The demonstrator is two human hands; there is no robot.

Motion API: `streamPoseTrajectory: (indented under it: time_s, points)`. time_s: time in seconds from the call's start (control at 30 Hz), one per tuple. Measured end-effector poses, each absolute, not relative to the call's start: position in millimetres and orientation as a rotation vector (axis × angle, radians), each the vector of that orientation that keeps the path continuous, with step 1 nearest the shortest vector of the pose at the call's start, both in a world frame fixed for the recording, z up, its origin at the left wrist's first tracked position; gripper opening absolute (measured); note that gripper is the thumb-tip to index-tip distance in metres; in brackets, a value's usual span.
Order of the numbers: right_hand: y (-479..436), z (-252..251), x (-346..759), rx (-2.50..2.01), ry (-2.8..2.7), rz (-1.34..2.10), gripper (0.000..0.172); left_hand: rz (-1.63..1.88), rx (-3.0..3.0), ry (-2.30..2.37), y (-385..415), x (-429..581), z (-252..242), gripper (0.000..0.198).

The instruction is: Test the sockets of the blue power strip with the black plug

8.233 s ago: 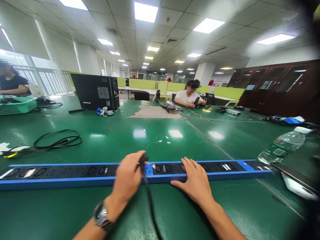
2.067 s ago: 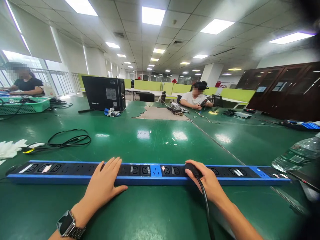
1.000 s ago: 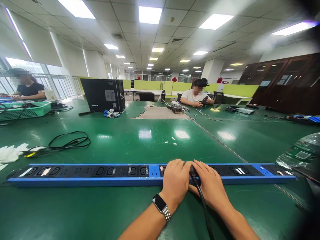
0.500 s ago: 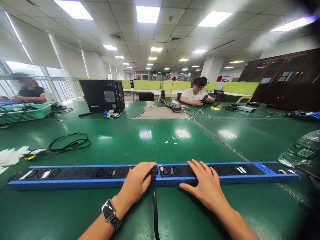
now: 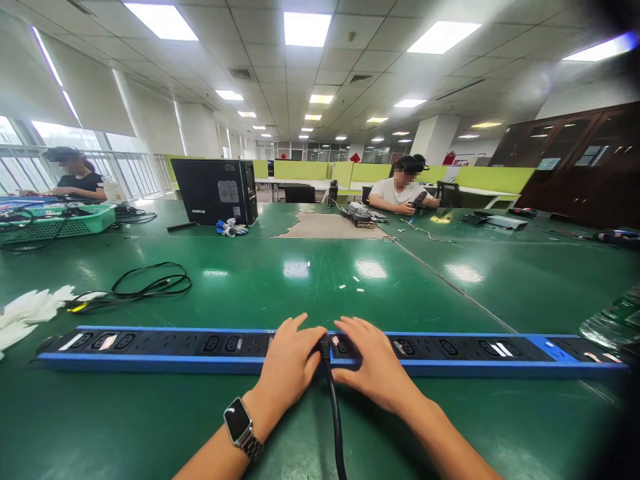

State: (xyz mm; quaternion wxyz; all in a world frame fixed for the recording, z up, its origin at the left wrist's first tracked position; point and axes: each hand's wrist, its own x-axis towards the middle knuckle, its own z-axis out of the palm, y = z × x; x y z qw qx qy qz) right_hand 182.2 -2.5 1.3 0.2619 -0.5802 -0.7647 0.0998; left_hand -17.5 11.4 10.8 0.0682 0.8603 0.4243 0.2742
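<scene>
At six o'clock a black cable [image 5: 336, 420] runs up from the bottom edge to a plug [image 5: 325, 347], which stands at a socket near the middle of the long blue power strip [image 5: 175, 343] lying crosswise on the green worktop [image 5: 300, 280]. The hands are close together. The left hand [image 5: 293, 357], with a watch [image 5: 239, 427] on its wrist, is curled on the plug, and the right hand [image 5: 373, 363] lies flat and spread on the strip just beside it. The step in hand looks like seating the plug, though how deep it sits cannot be told. Pushing it home would call for a straight press with the strip braced. At three o'clock a clear bottle [image 5: 613, 320] lies at the blurred edge, its contents unreadable. Toward ten o'clock are white gloves [image 5: 30, 310] and a loose cord [image 5: 150, 287]. Farther off, a green basket [image 5: 55, 223] holds tangled dark cables. A computer tower [image 5: 215, 191] stands at eleven o'clock, and two other people sit at the far side.
</scene>
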Motion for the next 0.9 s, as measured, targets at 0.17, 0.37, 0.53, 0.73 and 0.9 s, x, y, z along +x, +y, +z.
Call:
streamPoseTrajectory:
  time_s: [0.17,0.37,0.53,0.73,0.9]
  points:
    - [1,4,162,-1.338,-2.083,0.247,0.063,0.62,2.66,1.571,8,-37,12,0.087]
    - [2,12,146,-1.205,-1.889,0.179,0.029,0.39,2.733,1.774,5,-55,8,0.074]
    - [-11,14,198,-1.303,-1.639,0.087,0.032,0.361,2.743,1.774,5,-52,11,0.071]
    - [-18,-9,255,-1.456,-1.735,0.069,0.031,0.428,2.764,1.768,8,-53,4,0.069]
    - [-14,-8,249,-1.462,-1.892,0.026,0.028,0.471,2.704,1.731,9,-56,5,0.069]
